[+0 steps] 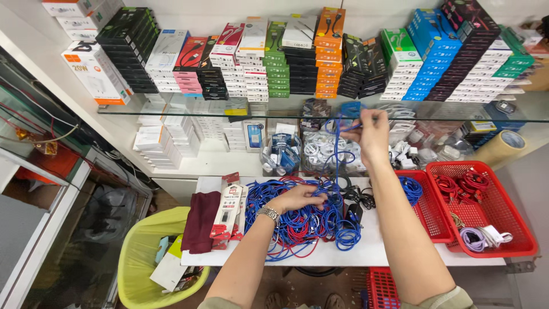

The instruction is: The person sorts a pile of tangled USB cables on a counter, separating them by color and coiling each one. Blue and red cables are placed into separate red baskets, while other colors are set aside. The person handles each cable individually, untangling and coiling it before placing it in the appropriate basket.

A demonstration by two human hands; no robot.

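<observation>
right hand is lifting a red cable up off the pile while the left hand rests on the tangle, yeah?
Not quite: the head view shows the right hand lifting a blue cable, not a red one. The left hand does rest on the tangle of cables.

Both bare forearms extend forward. The left hand (297, 198) lies low, palm down, fingers spread. The right hand (370, 133) is raised higher, fingertips pinched together.

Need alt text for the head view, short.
Seen from above, the right hand lifts a blue cable out of a tangled pile of blue and red cables on a white table, while the left hand rests on the pile. Red baskets sit to the right, boxed stock on shelves behind.
</observation>
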